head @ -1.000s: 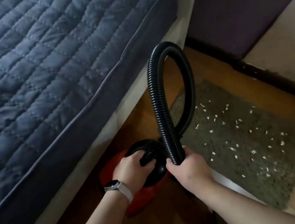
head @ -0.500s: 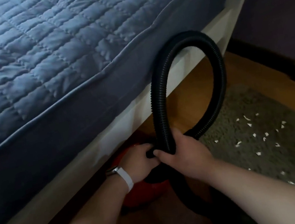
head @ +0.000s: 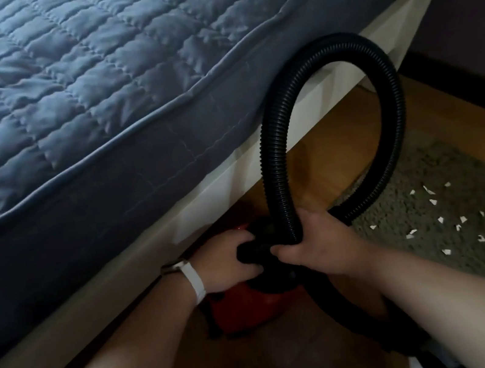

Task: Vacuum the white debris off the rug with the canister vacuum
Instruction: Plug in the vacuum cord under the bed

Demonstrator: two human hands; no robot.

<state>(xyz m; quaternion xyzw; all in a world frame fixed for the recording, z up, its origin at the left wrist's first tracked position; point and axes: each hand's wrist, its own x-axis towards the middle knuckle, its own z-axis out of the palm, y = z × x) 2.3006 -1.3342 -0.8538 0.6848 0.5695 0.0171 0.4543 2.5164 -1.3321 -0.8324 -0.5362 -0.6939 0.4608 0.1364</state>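
Two-handed, gripped black ribbed plastic hose (head: 274,152) with right hand (head: 318,245), curled left hand (head: 228,260) around black top of red round canister vacuum (head: 242,306) beside white bed frame (head: 203,206); saw small white debris scraps (head: 439,220) on grey shaggy rug (head: 425,172)

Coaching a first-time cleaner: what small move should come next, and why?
Probably pull the canister vacuum out from the bed frame toward the rug. The left hand grips its black top, the right hand holds the hose near its base, the canister sits against the frame, and the white debris lies untouched.
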